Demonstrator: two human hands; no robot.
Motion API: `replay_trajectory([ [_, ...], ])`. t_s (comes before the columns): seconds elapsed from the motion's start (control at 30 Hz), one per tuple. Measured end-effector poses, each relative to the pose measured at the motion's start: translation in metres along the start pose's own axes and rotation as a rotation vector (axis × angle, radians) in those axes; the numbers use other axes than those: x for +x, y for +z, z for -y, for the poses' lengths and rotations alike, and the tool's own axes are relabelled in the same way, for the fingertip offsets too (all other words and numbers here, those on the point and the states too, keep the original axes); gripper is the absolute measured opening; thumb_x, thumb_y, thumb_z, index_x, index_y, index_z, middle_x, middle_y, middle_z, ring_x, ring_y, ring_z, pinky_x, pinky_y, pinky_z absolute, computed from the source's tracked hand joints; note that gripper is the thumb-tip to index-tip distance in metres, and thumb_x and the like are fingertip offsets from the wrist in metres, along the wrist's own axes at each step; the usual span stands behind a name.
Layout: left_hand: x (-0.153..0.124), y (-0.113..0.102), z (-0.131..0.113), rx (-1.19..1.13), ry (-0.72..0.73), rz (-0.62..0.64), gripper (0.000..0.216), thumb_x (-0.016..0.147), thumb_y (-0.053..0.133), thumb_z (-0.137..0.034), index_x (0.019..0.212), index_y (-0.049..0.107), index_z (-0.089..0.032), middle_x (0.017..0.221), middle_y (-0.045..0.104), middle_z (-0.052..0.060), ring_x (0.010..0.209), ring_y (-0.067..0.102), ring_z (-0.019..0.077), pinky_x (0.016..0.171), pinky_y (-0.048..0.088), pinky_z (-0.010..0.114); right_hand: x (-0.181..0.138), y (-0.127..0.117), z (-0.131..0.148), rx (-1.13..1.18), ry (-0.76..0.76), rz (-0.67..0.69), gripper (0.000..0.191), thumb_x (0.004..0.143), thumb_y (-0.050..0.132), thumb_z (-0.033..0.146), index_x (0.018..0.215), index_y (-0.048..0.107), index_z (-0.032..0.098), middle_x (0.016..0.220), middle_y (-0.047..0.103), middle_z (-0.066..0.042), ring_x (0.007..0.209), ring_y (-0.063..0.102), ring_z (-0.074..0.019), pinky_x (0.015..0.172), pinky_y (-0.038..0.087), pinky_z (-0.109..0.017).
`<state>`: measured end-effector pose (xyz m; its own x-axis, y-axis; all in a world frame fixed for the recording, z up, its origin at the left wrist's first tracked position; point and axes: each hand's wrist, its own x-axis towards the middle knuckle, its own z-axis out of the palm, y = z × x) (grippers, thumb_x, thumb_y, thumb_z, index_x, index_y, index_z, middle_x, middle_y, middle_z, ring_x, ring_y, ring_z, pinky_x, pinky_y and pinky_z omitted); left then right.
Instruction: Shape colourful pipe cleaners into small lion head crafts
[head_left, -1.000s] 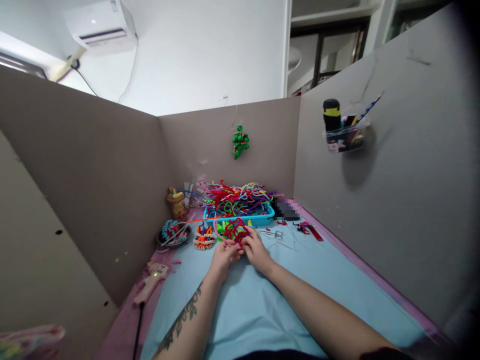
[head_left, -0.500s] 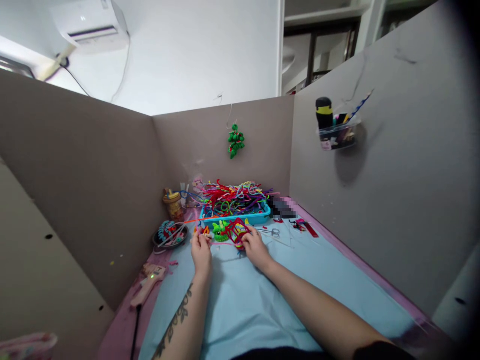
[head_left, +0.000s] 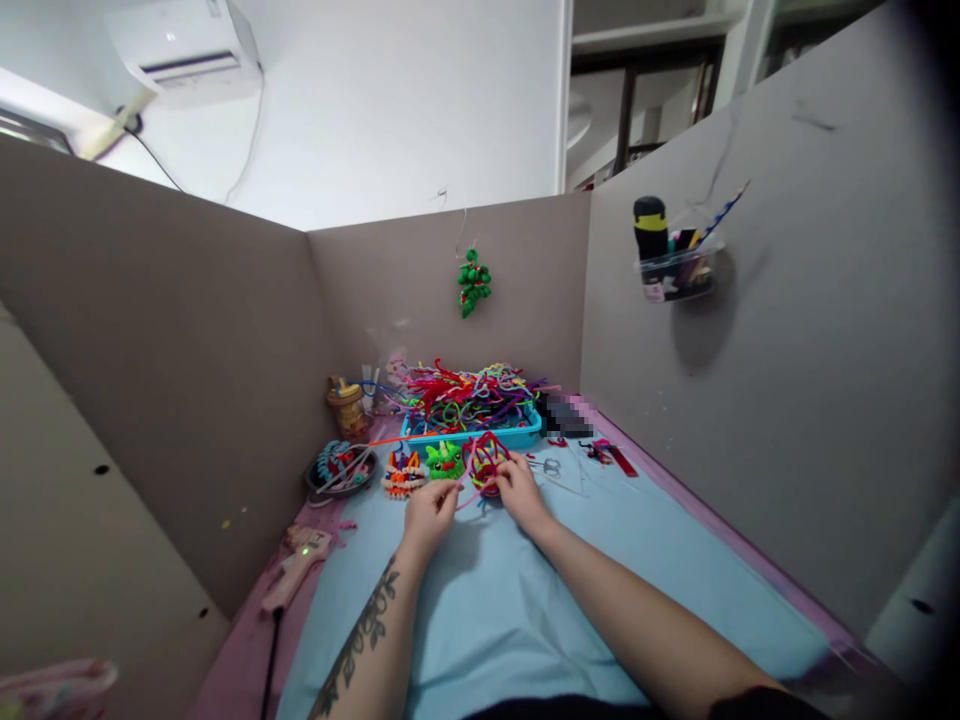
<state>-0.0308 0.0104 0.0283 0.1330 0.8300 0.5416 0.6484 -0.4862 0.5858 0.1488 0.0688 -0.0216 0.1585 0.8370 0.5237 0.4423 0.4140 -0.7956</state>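
Note:
My right hand (head_left: 519, 490) is closed on the right side of a rounded openwork piece bent from dark red pipe cleaners (head_left: 486, 452), with yellow showing inside. A pink pipe cleaner (head_left: 471, 498) runs from that piece to my left hand (head_left: 433, 515), whose fingers are pinched on it. Behind my hands sits a green pipe-cleaner figure (head_left: 444, 461) with a red mark at its front. Left of it stands an orange and cream pipe-cleaner figure (head_left: 403, 476). My fingers partly hide the red piece.
A blue tray (head_left: 472, 438) heaped with colourful pipe cleaners is at the back. On the left are a dark bowl (head_left: 341, 470) of pipe-cleaner pieces and a pink glue gun (head_left: 296, 570). Scissors (head_left: 551, 466) lie to the right. Grey panels surround the table.
My left hand has moved right and nearer to me, closer to my right hand, with the pink pipe cleaner. The orange and cream figure now shows fully.

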Motion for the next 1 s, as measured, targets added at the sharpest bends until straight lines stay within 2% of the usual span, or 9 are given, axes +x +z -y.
replay_trajectory([
  [0.17,-0.002,-0.005,-0.005,0.125,0.046,0.143,0.023,0.081,0.047,-0.023,0.079,0.069,-0.02,0.08,0.07,0.004,0.074,0.062,0.016,0.065,0.043,0.024,0.005,-0.002,-0.004,0.056,0.106,-0.022,0.01,0.065,0.05,0.018,0.055,0.051,0.019,0.087,0.052,-0.006,0.085,0.054,-0.0201,0.086,0.043,-0.034],
  [0.23,-0.003,-0.005,-0.006,0.149,0.051,0.174,0.023,0.081,0.047,-0.023,0.079,0.069,-0.021,0.081,0.07,0.003,0.075,0.062,0.0163,0.066,0.043,0.024,0.007,-0.003,-0.005,0.066,0.123,-0.019,0.008,0.064,0.051,0.019,0.056,0.052,0.019,0.083,0.052,-0.005,0.086,0.053,-0.0205,0.086,0.042,-0.034],
  [0.4,-0.002,-0.003,-0.005,0.163,0.056,0.176,0.024,0.083,0.045,-0.024,0.082,0.068,-0.021,0.079,0.069,0.003,0.076,0.061,0.0161,0.067,0.042,0.024,0.003,-0.003,-0.002,0.082,0.042,-0.025,0.008,0.066,0.049,0.017,0.06,0.055,0.019,0.101,0.051,-0.008,0.103,0.05,-0.0219,0.095,0.037,-0.035],
  [0.6,0.0,-0.002,-0.001,0.151,0.096,0.046,0.026,0.085,0.043,-0.024,0.088,0.069,-0.02,0.082,0.061,0.005,0.073,0.057,0.0138,0.065,0.043,0.024,-0.006,-0.007,0.015,0.049,-0.107,0.074,0.013,0.073,0.047,0.014,0.064,0.055,0.019,0.112,0.048,-0.009,0.11,0.046,-0.0226,0.098,0.035,-0.04],
  [0.77,0.002,0.007,0.006,-0.032,0.119,0.002,0.025,0.083,0.045,-0.019,0.091,0.068,-0.021,0.083,0.063,0.006,0.074,0.058,0.0142,0.068,0.045,0.026,-0.012,-0.01,0.027,-0.002,-0.214,0.123,0.015,0.077,0.046,0.014,0.069,0.058,0.019,0.119,0.045,-0.01,0.116,0.042,-0.0237,0.1,0.034,-0.042],
  [0.87,0.004,0.019,0.008,-0.167,0.058,-0.068,0.017,0.08,0.049,-0.02,0.086,0.065,-0.018,0.08,0.064,0.005,0.072,0.058,0.0148,0.067,0.047,0.027,-0.015,-0.009,0.033,-0.033,-0.28,0.156,0.016,0.078,0.046,0.013,0.076,0.061,0.019,0.121,0.044,-0.011,0.12,0.039,-0.0254,0.101,0.033,-0.044],
  [1.0,0.003,0.032,0.002,-0.352,-0.083,-0.137,0.004,0.078,0.05,-0.02,0.079,0.053,-0.017,0.066,0.058,-0.001,0.059,0.055,0.0119,0.057,0.045,0.022,-0.02,-0.005,0.04,-0.083,-0.329,0.22,0.02,0.077,0.046,0.01,0.084,0.063,0.019,0.119,0.045,-0.011,0.117,0.041,-0.0261,0.098,0.037,-0.045],
])
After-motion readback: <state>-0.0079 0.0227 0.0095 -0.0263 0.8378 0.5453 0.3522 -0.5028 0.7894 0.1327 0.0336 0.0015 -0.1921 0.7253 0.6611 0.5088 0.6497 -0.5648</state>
